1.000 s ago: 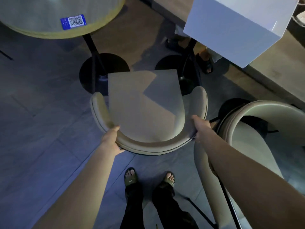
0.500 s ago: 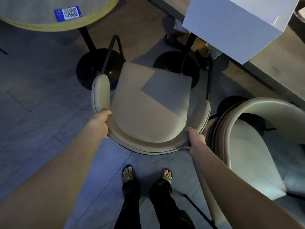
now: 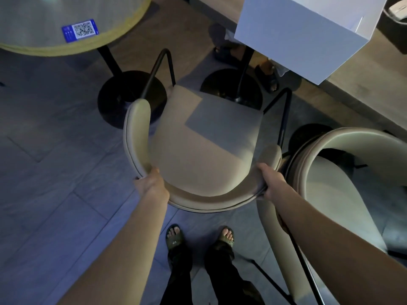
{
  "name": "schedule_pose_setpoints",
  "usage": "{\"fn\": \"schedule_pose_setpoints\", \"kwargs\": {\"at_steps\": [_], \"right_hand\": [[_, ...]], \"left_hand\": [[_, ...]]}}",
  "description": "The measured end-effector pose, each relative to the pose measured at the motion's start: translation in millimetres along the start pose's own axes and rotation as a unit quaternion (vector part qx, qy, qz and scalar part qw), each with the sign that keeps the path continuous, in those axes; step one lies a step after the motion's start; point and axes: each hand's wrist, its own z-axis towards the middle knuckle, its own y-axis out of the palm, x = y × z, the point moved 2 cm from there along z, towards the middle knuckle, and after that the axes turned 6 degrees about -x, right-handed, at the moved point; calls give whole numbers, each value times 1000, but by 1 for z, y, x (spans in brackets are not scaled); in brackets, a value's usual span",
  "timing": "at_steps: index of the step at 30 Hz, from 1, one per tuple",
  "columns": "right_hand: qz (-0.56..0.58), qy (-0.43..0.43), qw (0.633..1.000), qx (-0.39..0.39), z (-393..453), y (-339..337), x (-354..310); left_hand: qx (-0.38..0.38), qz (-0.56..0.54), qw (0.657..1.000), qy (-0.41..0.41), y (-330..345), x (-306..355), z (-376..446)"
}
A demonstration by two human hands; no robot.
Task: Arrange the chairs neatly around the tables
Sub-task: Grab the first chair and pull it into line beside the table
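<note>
Between two table bases, beige padded armchair with curved back and black metal legs tipped toward us, front legs off floor. Our left hand and right hand wrap fingers closed around backrest rim. Seat front points away, toward white square table; long axis runs from us to it. Step: repositioning. Next, we judge: set level, slide under, clear of second beige chair just beside on right. Round yellow-edged table sits far left.
</note>
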Motion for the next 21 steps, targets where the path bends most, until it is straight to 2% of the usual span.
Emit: {"fn": "schedule_pose_setpoints", "kwargs": {"at_steps": [4,7,10,15,18,21], "right_hand": [[-18,-8,1000,-9,1,8,6],[10,-10,1000,-2,2,22,14],[-7,-17,1000,12,3,36,26],[6,16,1000,16,0,59,42],[42,42,998,-13,0,62,38],[14,18,1000,-5,8,51,24]], "left_hand": [[-21,-7,999,-27,2,21,22],[1,68,998,-12,-2,37,34],[-18,106,994,20,0,56,48],[13,100,994,47,-7,81,58],[42,55,991,111,-12,76,49],[71,43,993,80,-13,41,22]]}}
